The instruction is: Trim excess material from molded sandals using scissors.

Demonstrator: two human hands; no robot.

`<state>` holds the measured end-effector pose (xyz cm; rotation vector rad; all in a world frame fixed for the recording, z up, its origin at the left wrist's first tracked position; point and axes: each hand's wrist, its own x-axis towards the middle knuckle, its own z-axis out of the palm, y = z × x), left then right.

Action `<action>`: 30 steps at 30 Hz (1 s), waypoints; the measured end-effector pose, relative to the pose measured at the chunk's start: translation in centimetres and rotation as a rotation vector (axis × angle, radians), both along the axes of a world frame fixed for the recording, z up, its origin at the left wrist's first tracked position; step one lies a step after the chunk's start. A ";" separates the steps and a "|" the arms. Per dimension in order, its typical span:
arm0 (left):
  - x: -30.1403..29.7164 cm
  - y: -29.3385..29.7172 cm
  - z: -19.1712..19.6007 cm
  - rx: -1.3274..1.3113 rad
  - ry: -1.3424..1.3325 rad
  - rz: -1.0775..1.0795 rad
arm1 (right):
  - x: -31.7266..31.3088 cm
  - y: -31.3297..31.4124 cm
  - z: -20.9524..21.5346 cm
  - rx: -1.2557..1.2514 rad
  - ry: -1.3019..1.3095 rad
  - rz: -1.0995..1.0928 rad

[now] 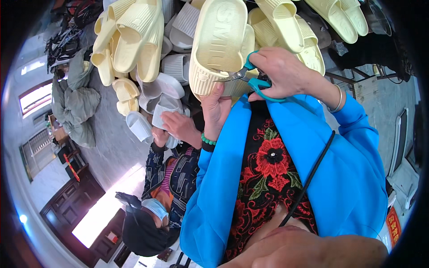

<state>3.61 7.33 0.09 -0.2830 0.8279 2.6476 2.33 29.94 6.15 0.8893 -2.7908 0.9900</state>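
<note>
My left hand (pixel 215 107) grips a pale yellow slide slipper (pixel 219 42) from below, the thumb on its ribbed strap. The slipper's sole stands upright with its footbed facing me, and raised letters show on it. In my right hand (pixel 288 73) is a pair of scissors (pixel 263 85) with teal handles, my fingers in the loops. Its metal blades point left and lie against the edge of the slipper's strap. Whether they are cutting something there is too small to tell. More yellow slippers (pixel 279 24) lie just behind.
A heap of yellow and light grey slippers (pixel 178 27) spreads across the far side. On my left a masked co-worker in a dark cap (pixel 138 232) handles a light grey slipper (pixel 166 109). Grey-green sacks (pixel 73 107) stand on the floor farther left. A metal frame (pixel 346 78) stands at right.
</note>
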 end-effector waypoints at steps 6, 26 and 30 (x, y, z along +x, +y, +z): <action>0.1 0.1 0.5 -0.018 0.047 0.011 | 0.1 0.0 0.1 0.012 -0.002 0.002; -0.2 -0.2 0.2 -0.086 0.123 0.001 | 0.1 0.0 -0.9 0.068 0.114 -0.077; -0.2 -0.3 0.5 -0.084 0.168 0.021 | 0.2 0.1 -1.0 0.033 -0.058 -0.133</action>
